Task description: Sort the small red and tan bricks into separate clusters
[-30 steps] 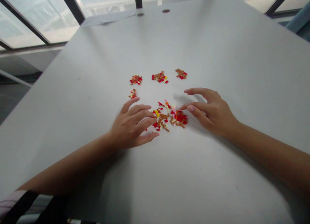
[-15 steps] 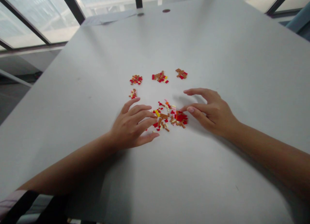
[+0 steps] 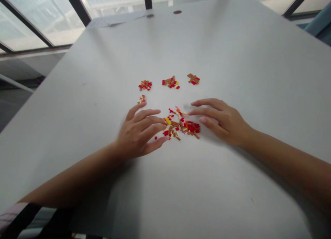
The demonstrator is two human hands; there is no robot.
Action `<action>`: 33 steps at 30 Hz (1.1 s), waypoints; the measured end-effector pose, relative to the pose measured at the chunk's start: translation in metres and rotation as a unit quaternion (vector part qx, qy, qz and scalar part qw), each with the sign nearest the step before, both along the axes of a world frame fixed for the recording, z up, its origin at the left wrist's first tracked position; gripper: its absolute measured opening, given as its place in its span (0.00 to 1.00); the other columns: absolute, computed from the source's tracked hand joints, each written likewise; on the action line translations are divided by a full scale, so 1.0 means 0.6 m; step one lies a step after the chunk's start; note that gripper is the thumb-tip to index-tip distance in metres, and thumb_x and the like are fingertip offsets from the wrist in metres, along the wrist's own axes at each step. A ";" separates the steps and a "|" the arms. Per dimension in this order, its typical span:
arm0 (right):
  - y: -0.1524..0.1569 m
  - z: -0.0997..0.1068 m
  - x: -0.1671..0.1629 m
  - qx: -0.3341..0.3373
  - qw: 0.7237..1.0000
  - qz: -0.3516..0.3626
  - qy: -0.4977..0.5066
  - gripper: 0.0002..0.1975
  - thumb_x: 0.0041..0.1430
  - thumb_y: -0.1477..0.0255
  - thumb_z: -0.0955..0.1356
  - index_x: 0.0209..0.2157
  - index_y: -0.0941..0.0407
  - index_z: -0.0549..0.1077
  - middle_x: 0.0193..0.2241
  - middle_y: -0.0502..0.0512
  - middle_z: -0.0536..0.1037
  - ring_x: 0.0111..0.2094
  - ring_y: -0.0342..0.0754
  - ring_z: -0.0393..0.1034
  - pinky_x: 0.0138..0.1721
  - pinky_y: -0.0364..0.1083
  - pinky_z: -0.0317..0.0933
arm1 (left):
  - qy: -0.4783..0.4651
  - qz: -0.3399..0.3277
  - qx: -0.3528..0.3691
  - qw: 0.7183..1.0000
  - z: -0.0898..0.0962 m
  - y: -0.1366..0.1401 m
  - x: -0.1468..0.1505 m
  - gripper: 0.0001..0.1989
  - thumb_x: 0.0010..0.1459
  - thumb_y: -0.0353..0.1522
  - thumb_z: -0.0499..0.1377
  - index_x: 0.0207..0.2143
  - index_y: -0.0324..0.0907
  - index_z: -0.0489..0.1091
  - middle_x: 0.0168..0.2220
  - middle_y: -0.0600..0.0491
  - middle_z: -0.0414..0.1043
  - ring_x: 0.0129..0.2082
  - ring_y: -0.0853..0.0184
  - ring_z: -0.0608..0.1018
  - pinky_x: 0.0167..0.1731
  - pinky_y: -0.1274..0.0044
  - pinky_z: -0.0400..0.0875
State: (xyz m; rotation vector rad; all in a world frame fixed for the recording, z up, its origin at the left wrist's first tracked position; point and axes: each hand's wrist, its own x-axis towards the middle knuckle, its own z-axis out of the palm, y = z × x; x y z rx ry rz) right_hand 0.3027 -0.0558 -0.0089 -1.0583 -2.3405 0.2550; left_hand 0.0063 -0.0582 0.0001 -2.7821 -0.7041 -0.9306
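A loose pile of small building bricks (image 3: pixel 175 124), mostly red and brown with some yellow, pink, orange and cream, lies spread between my hands. At its left edge my left hand (image 3: pixel 141 132) is open, fingers apart, with fingertips over the nearest bricks. My right hand (image 3: pixel 222 120) is open at the pile's right side, its index fingertip beside the pink and cream bricks and its thumb near the red ones (image 3: pixel 193 126). Neither hand visibly holds a brick. A single red brick (image 3: pixel 156 137) lies under my left hand's thumb side.
Beyond the hands, three small brick groups sit in a row: a left cluster (image 3: pixel 145 85), a middle cluster (image 3: pixel 170 82) and a right cluster (image 3: pixel 193 79). A smaller cluster (image 3: pixel 142 99) lies just past my left fingers. White paper (image 3: pixel 116 19) rests at the table's far edge.
My right hand has shifted slightly left, its index fingertip moving from the red bricks up toward the pink and cream ones. My left hand has drawn slightly to the left. Some pile bricks have shifted.
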 end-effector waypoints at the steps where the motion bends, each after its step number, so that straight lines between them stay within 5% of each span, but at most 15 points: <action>1: 0.000 0.001 -0.001 -0.004 1.000 0.006 -0.003 0.17 0.70 0.62 0.60 0.49 0.48 0.78 0.51 0.59 0.79 0.52 0.54 0.74 0.53 0.58 0.68 | -0.011 0.004 -0.002 1.000 0.002 -0.001 0.000 0.07 0.61 0.36 0.63 0.42 0.47 0.71 0.42 0.57 0.82 0.50 0.62 0.80 0.62 0.61 0.62; 11: -0.004 0.007 -0.021 -0.029 0.999 0.020 -0.004 0.19 0.71 0.64 0.59 0.56 0.52 0.72 0.58 0.61 0.75 0.57 0.53 0.72 0.57 0.58 0.68 | -0.110 0.061 -0.025 0.992 0.020 -0.009 -0.004 0.01 0.62 0.31 0.61 0.36 0.46 0.72 0.38 0.55 0.82 0.47 0.62 0.81 0.58 0.62 0.66; 23: 0.014 0.021 -0.067 -0.071 0.989 0.107 -0.071 0.28 0.72 0.59 0.55 0.65 0.59 0.63 0.67 0.67 0.62 0.66 0.55 0.59 0.64 0.59 0.57 | -0.107 0.072 -0.025 0.991 0.032 -0.020 -0.012 0.04 0.64 0.30 0.58 0.37 0.44 0.73 0.38 0.53 0.82 0.49 0.60 0.80 0.58 0.60 0.65; 33: -0.026 0.040 -0.095 -0.045 0.967 0.236 -0.081 0.25 0.73 0.65 0.57 0.60 0.67 0.68 0.61 0.67 0.70 0.65 0.53 0.61 0.65 0.54 0.58 | -0.117 0.092 -0.035 0.988 0.028 -0.014 -0.025 0.08 0.65 0.31 0.55 0.36 0.44 0.74 0.39 0.53 0.82 0.49 0.61 0.80 0.58 0.61 0.65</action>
